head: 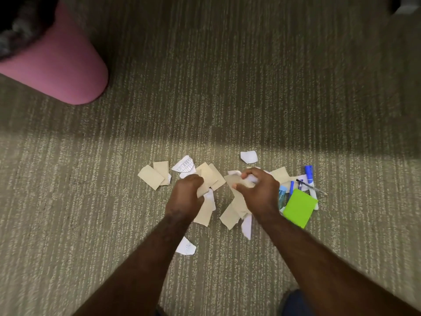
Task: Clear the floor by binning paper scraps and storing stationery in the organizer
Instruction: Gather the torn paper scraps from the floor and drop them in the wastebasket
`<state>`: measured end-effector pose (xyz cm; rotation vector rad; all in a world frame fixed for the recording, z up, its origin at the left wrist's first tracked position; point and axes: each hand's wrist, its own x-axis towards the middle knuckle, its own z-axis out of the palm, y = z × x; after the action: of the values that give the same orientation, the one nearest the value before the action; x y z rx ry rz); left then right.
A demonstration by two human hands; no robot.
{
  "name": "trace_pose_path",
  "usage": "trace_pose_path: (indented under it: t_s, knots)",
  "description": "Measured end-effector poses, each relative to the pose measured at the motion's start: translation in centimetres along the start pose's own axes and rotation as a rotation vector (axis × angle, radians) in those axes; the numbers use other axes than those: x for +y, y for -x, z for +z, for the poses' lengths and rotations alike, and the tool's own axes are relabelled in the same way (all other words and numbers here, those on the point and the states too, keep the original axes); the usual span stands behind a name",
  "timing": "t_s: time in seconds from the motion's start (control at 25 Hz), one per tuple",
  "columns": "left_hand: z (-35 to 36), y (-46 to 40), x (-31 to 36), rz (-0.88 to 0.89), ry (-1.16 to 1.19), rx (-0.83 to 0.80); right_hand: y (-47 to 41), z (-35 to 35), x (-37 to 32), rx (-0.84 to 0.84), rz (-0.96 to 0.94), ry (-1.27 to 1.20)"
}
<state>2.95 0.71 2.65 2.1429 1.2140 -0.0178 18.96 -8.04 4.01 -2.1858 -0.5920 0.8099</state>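
Torn tan and white paper scraps lie scattered on the carpet in front of me. My left hand is closed around a tan scrap at the pile's middle. My right hand grips a bunch of tan and white scraps just to its right. Stationery lies at the right of the pile: a green sticky-note pad, a blue marker, a black pen, a small blue pen and a light-blue item partly hidden by my right hand. A pink bin stands at the far left.
Striped beige carpet stretches open between the pile and the bin. One white scrap lies near my left forearm and another beyond the pile. A dark object shows at the top right corner. No organizer is in view.
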Motion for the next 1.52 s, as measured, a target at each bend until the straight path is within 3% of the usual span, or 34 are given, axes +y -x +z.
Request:
trace_pose_path:
  t_s: [0.24, 0.52, 0.72, 0.96, 1.12, 1.36, 1.52]
  knots:
    - [-10.4, 2.9, 8.2, -0.271, 0.374, 0.235, 3.9, -7.3, -8.3, 0.136, 0.395, -0.501]
    - [-20.4, 4.5, 10.8, -0.396, 0.62, 0.347, 3.3, -11.1, -18.3, 0.16, 0.478, -0.814]
    - [-25.3, 0.0, 4.4, -0.403, 0.697, 0.39, 0.8, -4.0, -22.4, 0.181, 0.505, -0.874]
    - [-34.1, -5.2, -6.4, -0.41, 0.884, 0.546, -2.3, 9.2, -32.0, 0.069, 0.548, -0.945]
    - [-40.2, -9.8, -12.9, -0.375, 0.839, 0.596, -5.0, 17.8, -40.1, 0.053, 0.442, -0.983]
    - [-45.2, -16.8, -18.2, -0.429, 0.654, 0.716, -8.5, 27.7, -48.7, 0.046, 0.227, -0.787]
    - [-46.3, -19.8, -20.0, -0.513, 0.68, 0.597, -10.3, 30.9, -50.6, -0.134, 0.153, -0.687]
